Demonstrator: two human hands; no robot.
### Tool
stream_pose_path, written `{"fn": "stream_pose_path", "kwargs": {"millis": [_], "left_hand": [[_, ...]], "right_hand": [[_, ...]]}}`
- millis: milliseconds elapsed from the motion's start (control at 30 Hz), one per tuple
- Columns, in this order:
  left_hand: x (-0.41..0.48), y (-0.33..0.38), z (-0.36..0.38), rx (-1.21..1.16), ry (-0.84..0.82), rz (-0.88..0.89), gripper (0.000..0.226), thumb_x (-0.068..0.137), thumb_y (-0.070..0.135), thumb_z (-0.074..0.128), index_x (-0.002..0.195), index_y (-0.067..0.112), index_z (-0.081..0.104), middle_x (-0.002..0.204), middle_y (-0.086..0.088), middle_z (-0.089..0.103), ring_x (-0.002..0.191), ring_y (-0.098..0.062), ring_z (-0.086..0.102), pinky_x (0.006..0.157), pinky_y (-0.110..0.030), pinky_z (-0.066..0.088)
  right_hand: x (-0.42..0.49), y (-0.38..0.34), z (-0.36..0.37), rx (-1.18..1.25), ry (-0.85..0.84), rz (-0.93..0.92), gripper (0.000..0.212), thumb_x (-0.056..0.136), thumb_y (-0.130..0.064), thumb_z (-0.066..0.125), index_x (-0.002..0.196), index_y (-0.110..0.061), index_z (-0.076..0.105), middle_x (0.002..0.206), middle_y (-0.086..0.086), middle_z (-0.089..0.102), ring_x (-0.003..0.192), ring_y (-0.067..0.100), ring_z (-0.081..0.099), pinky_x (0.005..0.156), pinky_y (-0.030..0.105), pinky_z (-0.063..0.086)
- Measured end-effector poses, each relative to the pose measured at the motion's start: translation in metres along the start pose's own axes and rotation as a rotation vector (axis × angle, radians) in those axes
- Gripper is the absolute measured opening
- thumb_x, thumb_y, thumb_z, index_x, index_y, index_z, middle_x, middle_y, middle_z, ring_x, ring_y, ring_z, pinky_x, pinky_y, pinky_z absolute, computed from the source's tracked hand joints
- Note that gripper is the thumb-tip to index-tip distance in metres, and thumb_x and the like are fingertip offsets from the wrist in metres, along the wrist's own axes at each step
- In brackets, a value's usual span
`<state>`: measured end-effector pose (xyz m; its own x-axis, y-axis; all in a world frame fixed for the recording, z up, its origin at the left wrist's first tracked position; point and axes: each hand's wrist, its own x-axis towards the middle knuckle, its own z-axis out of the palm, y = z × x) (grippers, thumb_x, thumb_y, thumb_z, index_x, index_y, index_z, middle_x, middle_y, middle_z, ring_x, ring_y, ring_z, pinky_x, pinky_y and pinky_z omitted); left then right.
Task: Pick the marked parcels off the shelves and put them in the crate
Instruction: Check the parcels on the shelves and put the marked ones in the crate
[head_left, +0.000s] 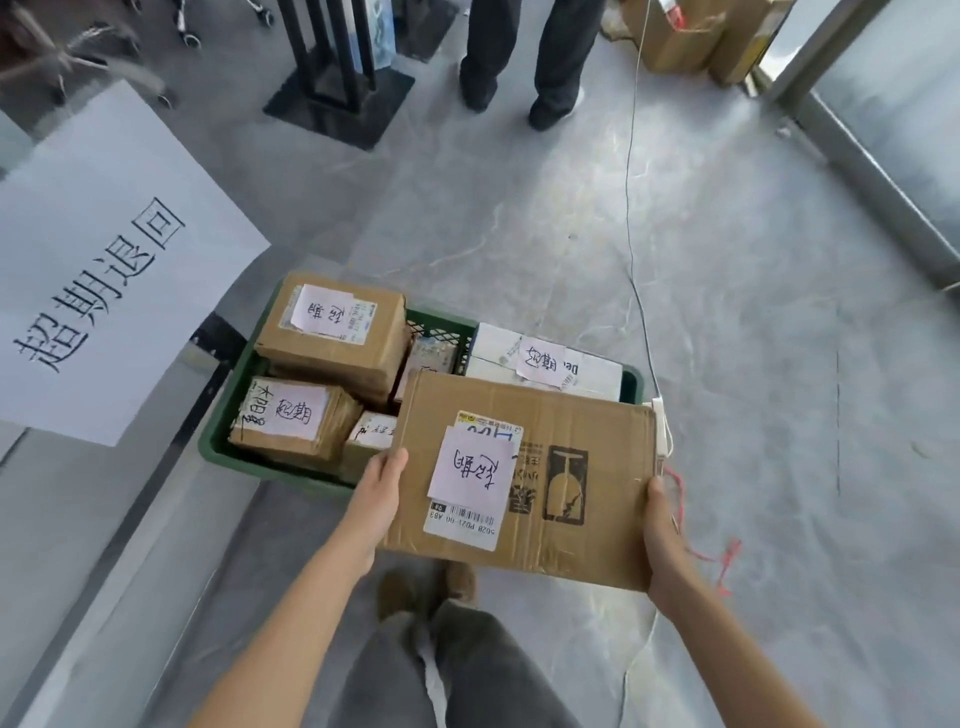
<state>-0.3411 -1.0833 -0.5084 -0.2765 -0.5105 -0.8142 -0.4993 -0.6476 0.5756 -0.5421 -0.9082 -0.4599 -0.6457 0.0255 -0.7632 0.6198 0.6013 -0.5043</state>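
I hold a flat brown cardboard parcel (561, 467) with a handwritten white note and a barcode label, level above the near right part of the green crate (218, 441). My left hand (376, 493) grips its left edge and my right hand (667, 540) grips its right edge. The crate sits on the floor and holds several marked parcels: a large brown box (337, 332) at the back left, a smaller brown box (296, 421) at the front left, a white box (545, 358) at the back right. Small parcels in the middle are partly hidden.
A big white paper sign (104, 270) with handwriting hangs at the left. A person's legs (530, 57) stand beyond the crate, by a black stand (343, 93). Cardboard boxes (691, 36) lie at the top right. A thin white cable (631, 218) runs across the grey floor.
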Motion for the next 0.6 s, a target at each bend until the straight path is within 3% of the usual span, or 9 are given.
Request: {"fn": "stream_pose_path", "kwargs": {"millis": [67,167,333,467,600], "left_hand": [[0.011,0.004,0.002,0.041,0.003,0.008,0.051,0.096,0.053,0.03,0.14,0.027,0.034,0.132,0.0,0.053,0.113,-0.02,0.052,0.088,-0.037,0.047],[0.02,0.006,0.008,0.119,-0.017,0.005,0.055,0.095,0.056,0.03,0.143,0.029,0.031,0.142,0.0,0.044,0.127,-0.023,0.044,0.106,-0.045,0.037],[0.028,0.018,0.013,0.131,-0.001,0.059,0.054,0.095,0.054,0.03,0.142,0.027,0.034,0.144,0.001,0.043,0.13,-0.021,0.041,0.107,-0.039,0.034],[0.031,0.019,0.011,0.136,-0.015,0.059,0.053,0.095,0.054,0.03,0.14,0.027,0.035,0.142,0.002,0.044,0.13,-0.021,0.041,0.105,-0.038,0.033],[0.027,0.019,0.011,0.15,-0.022,0.07,0.052,0.096,0.053,0.031,0.139,0.025,0.036,0.134,0.001,0.049,0.12,-0.02,0.048,0.097,-0.034,0.039]], "right_hand": [[0.017,0.014,0.002,0.002,-0.018,0.064,0.075,0.081,-0.08,0.03,0.137,-0.032,0.043,0.144,0.003,0.044,0.129,0.024,0.044,0.11,0.046,0.033],[0.032,0.029,-0.002,0.053,-0.073,0.107,0.06,0.094,-0.062,0.027,0.135,-0.023,0.048,0.132,0.002,0.053,0.124,0.022,0.049,0.108,0.044,0.037],[0.04,0.015,0.006,0.018,-0.092,0.054,0.048,0.1,-0.05,0.026,0.128,-0.021,0.052,0.119,0.002,0.055,0.107,0.019,0.049,0.106,0.039,0.037],[0.045,0.016,0.008,-0.028,-0.086,0.021,0.055,0.099,-0.051,0.024,0.134,-0.016,0.049,0.133,0.009,0.053,0.121,0.023,0.049,0.11,0.044,0.036],[0.049,0.019,0.007,-0.041,-0.098,0.037,0.06,0.097,-0.055,0.023,0.135,-0.016,0.048,0.132,0.007,0.054,0.124,0.025,0.049,0.11,0.045,0.035]]}}
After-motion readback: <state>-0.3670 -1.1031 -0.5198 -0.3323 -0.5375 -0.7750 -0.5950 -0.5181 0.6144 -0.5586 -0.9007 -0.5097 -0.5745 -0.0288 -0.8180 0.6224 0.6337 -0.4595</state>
